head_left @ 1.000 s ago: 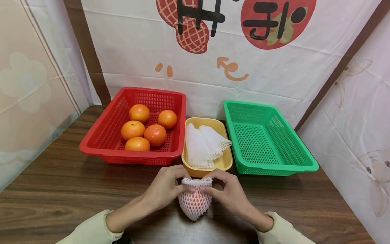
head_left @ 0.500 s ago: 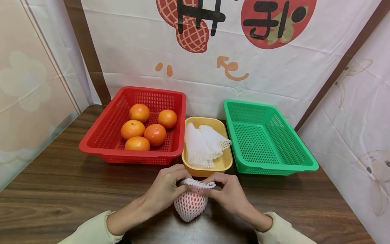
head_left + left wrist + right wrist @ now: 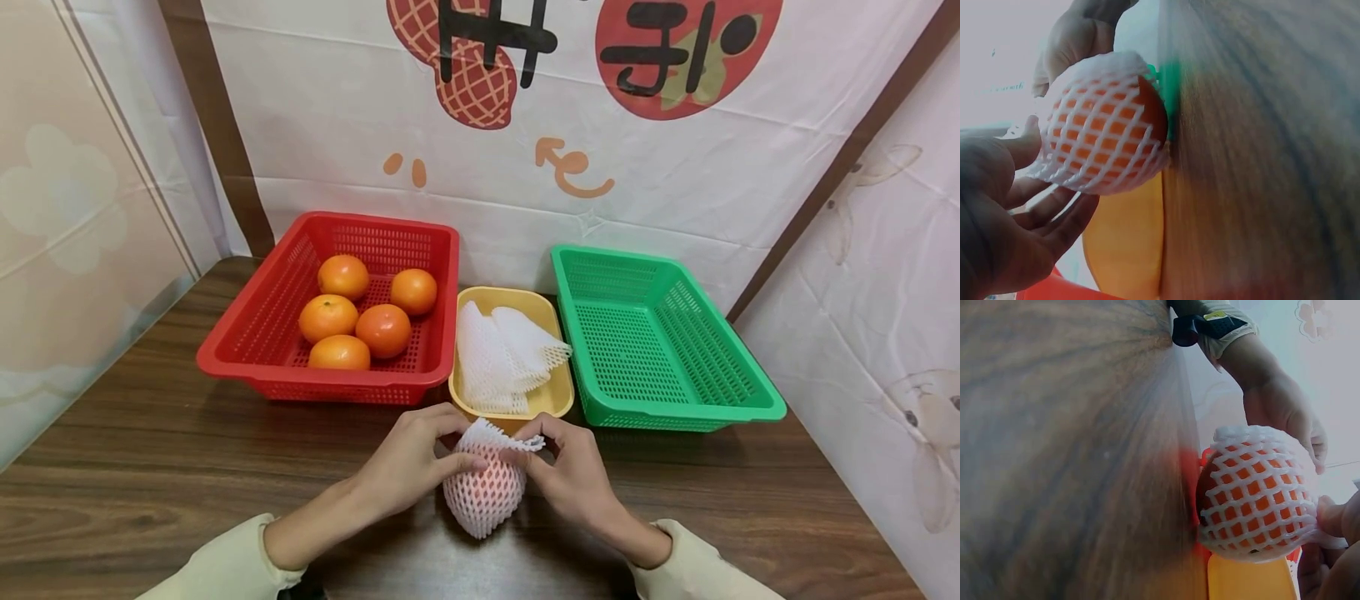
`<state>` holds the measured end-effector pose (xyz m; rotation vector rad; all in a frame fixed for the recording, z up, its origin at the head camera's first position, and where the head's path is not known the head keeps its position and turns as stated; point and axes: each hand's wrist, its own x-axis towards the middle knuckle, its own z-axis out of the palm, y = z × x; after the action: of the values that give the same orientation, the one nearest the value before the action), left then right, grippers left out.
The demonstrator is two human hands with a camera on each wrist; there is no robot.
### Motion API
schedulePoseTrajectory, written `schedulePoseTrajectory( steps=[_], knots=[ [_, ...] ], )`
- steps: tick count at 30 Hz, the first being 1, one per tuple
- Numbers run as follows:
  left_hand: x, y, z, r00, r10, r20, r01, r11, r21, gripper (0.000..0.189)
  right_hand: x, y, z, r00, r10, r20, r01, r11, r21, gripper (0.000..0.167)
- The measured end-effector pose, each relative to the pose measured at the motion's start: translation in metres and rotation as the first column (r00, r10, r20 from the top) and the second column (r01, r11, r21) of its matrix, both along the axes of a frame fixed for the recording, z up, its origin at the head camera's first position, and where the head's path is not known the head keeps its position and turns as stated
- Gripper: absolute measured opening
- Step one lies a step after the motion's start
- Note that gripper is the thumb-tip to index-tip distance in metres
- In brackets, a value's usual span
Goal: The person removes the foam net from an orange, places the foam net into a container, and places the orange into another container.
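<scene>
An orange [image 3: 1154,111] sits inside a white foam fruit net [image 3: 483,498], low over the front middle of the table. Its skin shows through the mesh, and part of it is bare at the bottom in the left wrist view. My left hand [image 3: 405,458] holds the netted fruit from the left, thumb on the near side and fingers behind it. From the right, my right hand [image 3: 573,479] pinches the net's upper edge between thumb and fingers. That loose edge stands up in a point on the left and slopes toward the right hand.
Several oranges [image 3: 339,317] lie in a red basket [image 3: 330,377] at back left. A yellow tray [image 3: 558,400] with white foam nets [image 3: 517,350] stands just beyond my hands. To its right is a green basket [image 3: 675,411]. A printed cloth [image 3: 300,100] hangs behind.
The netted orange swung slightly left, then back right. The net's upper edge went from level to tilted, and its left part now stands higher. Both hands stay close to the net.
</scene>
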<state>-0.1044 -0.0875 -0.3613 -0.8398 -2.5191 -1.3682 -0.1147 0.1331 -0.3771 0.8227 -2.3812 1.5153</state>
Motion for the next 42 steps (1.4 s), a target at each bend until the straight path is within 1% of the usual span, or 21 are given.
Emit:
schedulePoseTrajectory(
  steps=[3,6,9,11,15,18,20,22,24,27,29,32,37,40,42],
  knots=[
    [0.0,0.0,0.001,1.0,0.008,0.009,-0.008,1.0,0.019,0.015,0.003,-0.002,0.003,1.0,0.021,-0.003,-0.021,1.0,-0.006,0.019],
    [0.001,0.0,0.001,1.0,0.018,-0.004,-0.018,0.999,0.041,0.016,0.008,-0.005,0.013,0.999,0.052,0.01,-0.052,0.998,-0.026,0.021],
    [0.002,0.0,0.001,0.998,0.029,-0.055,-0.026,0.998,0.056,0.018,0.013,-0.007,0.025,0.995,0.09,0.049,-0.088,0.995,-0.043,0.021],
    [0.003,0.0,0.0,0.995,0.033,-0.098,-0.026,0.997,0.071,0.02,0.015,-0.008,0.03,0.991,0.115,0.075,-0.112,0.993,-0.037,0.021],
    [0.002,0.001,-0.002,0.982,0.041,-0.185,-0.021,0.994,0.109,0.025,0.015,-0.009,0.032,0.983,0.15,0.107,-0.152,0.988,0.007,0.027],
    [0.002,0.001,-0.003,0.975,0.045,-0.217,-0.017,0.992,0.129,0.029,0.015,-0.009,0.031,0.983,0.145,0.116,-0.148,0.989,0.017,0.026],
    [0.002,0.002,-0.003,0.978,0.041,-0.204,-0.013,0.99,0.14,0.03,0.014,-0.009,0.029,0.985,0.133,0.112,-0.135,0.991,0.008,0.022],
    [0.003,0.002,-0.003,0.984,0.032,-0.174,-0.006,0.989,0.148,0.028,0.013,-0.008,0.025,0.988,0.122,0.097,-0.122,0.993,-0.005,0.019],
    [0.003,0.003,-0.002,0.991,0.018,-0.133,0.003,0.988,0.152,0.024,0.01,-0.007,0.019,0.992,0.114,0.058,-0.113,0.994,-0.01,0.018],
    [0.004,0.003,-0.002,0.995,-0.001,-0.1,0.013,0.992,0.123,0.019,0.005,-0.004,0.01,0.994,0.107,-0.021,-0.107,0.994,0.003,0.017],
    [0.004,0.003,-0.002,0.996,-0.009,-0.085,0.017,0.995,0.095,0.021,0.003,-0.003,0.005,0.993,0.097,-0.07,-0.096,0.995,0.023,0.017],
    [0.004,0.004,-0.003,0.997,-0.014,-0.075,0.018,0.998,0.064,0.024,0.001,-0.001,0.002,0.99,0.087,-0.112,-0.083,0.996,0.041,0.015],
    [0.003,0.004,-0.003,0.997,-0.02,-0.069,0.024,0.998,0.053,0.02,0.001,-0.001,0.0,0.988,0.081,-0.13,-0.077,0.996,0.039,0.016],
    [0.003,0.003,-0.002,0.997,-0.026,-0.07,0.03,0.998,0.048,0.017,0.001,-0.001,0.0,0.988,0.092,-0.122,-0.089,0.996,0.029,0.017],
    [0.002,0.003,-0.001,0.997,-0.026,-0.079,0.03,0.999,0.043,0.016,0.002,-0.002,0.001,0.99,0.11,-0.093,-0.109,0.994,0.017,0.017]
  ],
)
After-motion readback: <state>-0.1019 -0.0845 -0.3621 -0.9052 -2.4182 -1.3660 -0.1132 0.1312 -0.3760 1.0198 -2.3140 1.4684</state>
